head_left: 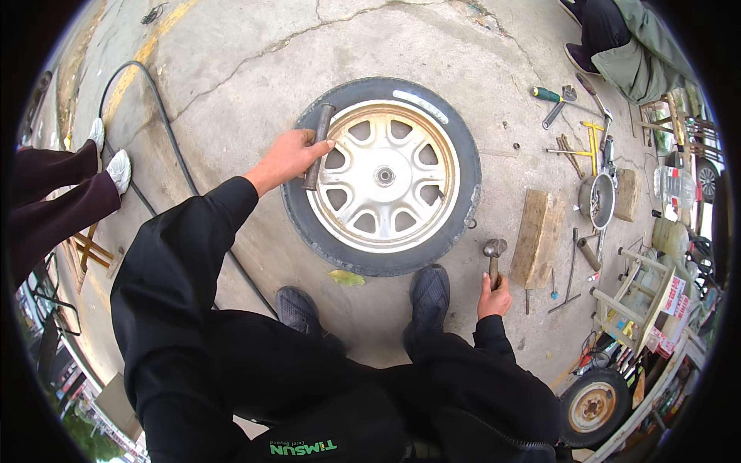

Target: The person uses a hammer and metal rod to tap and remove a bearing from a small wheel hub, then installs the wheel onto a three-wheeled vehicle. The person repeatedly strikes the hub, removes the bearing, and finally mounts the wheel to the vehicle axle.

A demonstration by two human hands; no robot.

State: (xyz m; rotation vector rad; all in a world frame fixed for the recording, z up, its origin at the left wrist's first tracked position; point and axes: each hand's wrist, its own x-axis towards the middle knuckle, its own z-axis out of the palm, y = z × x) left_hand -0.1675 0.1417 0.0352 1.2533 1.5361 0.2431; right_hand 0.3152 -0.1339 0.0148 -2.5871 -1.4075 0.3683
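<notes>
A wheel with a black tire and a silver, rust-edged rim lies flat on the concrete in front of my feet. My left hand is closed around a dark metal pipe, held over the left edge of the rim; I cannot tell whether the pipe touches it. To the right of the wheel, my right hand grips a hammer by its wooden handle, its head pointing away from me. A white strip shows on the tire's far side.
Right of the hammer lies a wooden block. Beyond it are a metal bowl, a yellow T-handle wrench, a screwdriver and a small stool. A black hose curves along the left. Two other people are at the sides.
</notes>
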